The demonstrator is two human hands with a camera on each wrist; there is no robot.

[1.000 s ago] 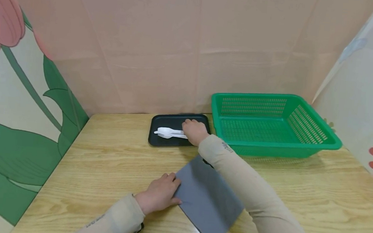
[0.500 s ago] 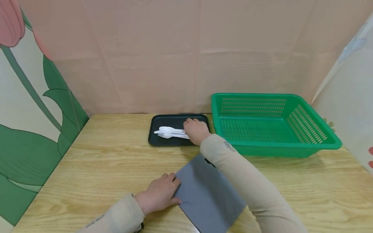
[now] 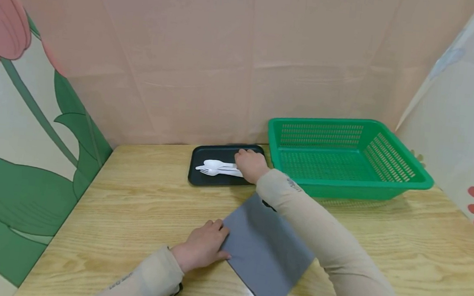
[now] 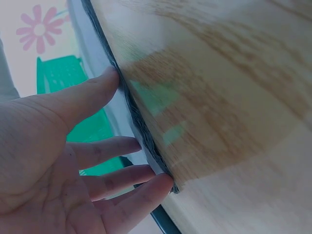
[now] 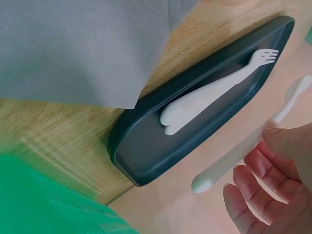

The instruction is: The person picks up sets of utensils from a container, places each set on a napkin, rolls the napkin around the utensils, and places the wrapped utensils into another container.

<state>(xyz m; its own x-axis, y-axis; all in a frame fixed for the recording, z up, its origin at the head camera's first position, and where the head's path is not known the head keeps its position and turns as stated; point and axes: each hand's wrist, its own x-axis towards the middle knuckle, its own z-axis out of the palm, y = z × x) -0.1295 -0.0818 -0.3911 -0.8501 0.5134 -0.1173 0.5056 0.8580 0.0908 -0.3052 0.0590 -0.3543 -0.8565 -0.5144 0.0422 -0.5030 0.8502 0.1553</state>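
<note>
In the head view, my left hand (image 3: 203, 246) rests at the left edge of a grey folded cloth (image 3: 266, 260). Its thumb and fingers touch the cloth's layered edge (image 4: 139, 124) in the left wrist view, extended rather than curled. Farther back, my right hand (image 3: 251, 165) is over a black tray (image 3: 197, 178), pinching the handle of a white spoon (image 5: 229, 158) between thumb and fingers. A white fork (image 5: 212, 100) lies in the tray, with another white piece of cutlery (image 5: 170, 130) with a pointed end mostly hidden beneath it.
A green plastic basket (image 3: 345, 183) with slotted sides stands right of the tray. The wooden table (image 3: 141, 205) meets a pink draped backdrop (image 3: 185, 66) at the back. My right forearm crosses above the grey cloth.
My right hand has shifted slightly to the right, and the spoon's bowl has moved a little the same way. The left hand and tray have stayed put.
</note>
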